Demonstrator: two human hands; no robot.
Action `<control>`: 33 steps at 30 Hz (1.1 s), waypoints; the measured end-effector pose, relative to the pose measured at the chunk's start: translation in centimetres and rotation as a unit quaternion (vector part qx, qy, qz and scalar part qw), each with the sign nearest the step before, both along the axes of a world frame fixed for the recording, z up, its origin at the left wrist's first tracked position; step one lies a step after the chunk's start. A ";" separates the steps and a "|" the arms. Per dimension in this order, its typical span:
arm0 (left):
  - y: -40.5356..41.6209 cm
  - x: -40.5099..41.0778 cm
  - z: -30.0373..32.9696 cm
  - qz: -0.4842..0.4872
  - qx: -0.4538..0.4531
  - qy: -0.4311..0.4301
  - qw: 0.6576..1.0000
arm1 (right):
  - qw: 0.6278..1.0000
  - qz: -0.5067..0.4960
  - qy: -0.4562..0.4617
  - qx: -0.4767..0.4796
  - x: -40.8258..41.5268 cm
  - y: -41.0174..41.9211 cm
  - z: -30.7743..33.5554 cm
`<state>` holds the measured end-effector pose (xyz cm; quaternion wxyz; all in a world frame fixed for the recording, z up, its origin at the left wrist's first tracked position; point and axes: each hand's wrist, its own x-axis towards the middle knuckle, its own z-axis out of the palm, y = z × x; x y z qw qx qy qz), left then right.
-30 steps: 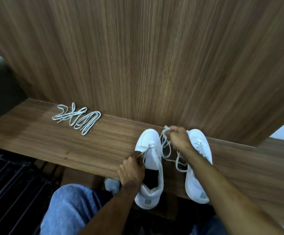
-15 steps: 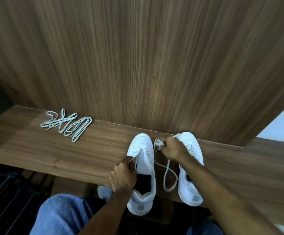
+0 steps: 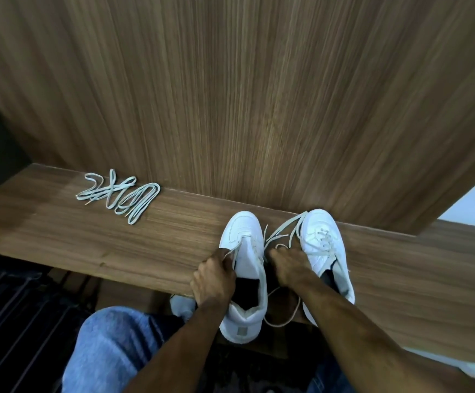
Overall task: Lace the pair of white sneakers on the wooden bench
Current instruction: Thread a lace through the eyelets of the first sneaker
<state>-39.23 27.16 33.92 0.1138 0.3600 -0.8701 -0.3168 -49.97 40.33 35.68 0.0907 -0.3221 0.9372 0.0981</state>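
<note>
Two white sneakers stand toes-away on the wooden bench (image 3: pixel 94 239). The left sneaker (image 3: pixel 244 242) has an open tongue and few laces through it. My left hand (image 3: pixel 213 276) grips its left side and pinches a lace end by the eyelets. The right sneaker (image 3: pixel 322 245) is partly laced. Between the shoes, my right hand (image 3: pixel 285 263) holds the white lace (image 3: pixel 280 232), whose ends fan out toward the toes while a loop hangs over the bench's front edge.
A spare white lace (image 3: pixel 120 198) lies bundled on the bench at the left, near the wood-panel wall (image 3: pixel 230 95). My blue-jeaned knee (image 3: pixel 108 344) is below the bench edge. A dark slatted floor lies at lower left.
My right hand has dropped from above the right sneaker's toe down into the gap between the shoes, pulling the lace along. My left hand stays on the left sneaker.
</note>
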 end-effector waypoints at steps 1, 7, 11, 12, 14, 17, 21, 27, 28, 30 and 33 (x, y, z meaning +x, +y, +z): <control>0.0 0.0 0.0 -0.001 0.001 -0.003 1.000 | 1.000 -0.015 -0.014 -0.015 -0.1 0.0 0.3; -0.8 -0.4 2.6 -0.047 0.035 -0.002 0.998 | 0.955 -0.080 -0.093 -0.271 -1.8 1.5 6.4; -0.5 -1.8 5.5 -0.233 0.070 0.166 0.956 | 0.955 0.040 -0.116 -0.272 -1.7 1.8 12.0; 0.1 -2.2 6.4 -0.281 0.079 0.181 0.939 | 0.946 0.061 -0.133 -0.290 -1.5 1.5 13.0; 1.5 -3.3 7.9 -0.336 0.172 0.219 0.900 | 0.911 0.080 -0.168 -0.368 -0.8 1.0 14.6; 3.6 -3.7 9.9 -0.302 0.324 0.268 0.856 | 0.830 0.057 -0.201 -0.517 0.4 0.6 15.7; 4.4 -2.8 10.0 -0.259 0.364 0.264 0.855 | 0.757 -0.027 -0.189 -0.624 1.1 1.4 14.7; 2.5 -2.0 8.7 -0.207 0.451 0.235 0.836 | 0.781 -0.113 -0.126 -0.602 0.9 3.6 9.7; 2.5 -2.0 8.7 -0.187 0.468 0.243 0.829 | 0.785 -0.119 -0.120 -0.596 1.3 3.5 8.8; 3.1 -2.1 9.2 -0.130 0.515 0.251 0.809 | 0.789 -0.126 -0.113 -0.590 2.3 3.2 7.1; 4.3 -2.7 10.1 -0.055 0.573 0.281 0.768 | 0.808 -0.131 -0.079 -0.569 4.0 2.2 5.9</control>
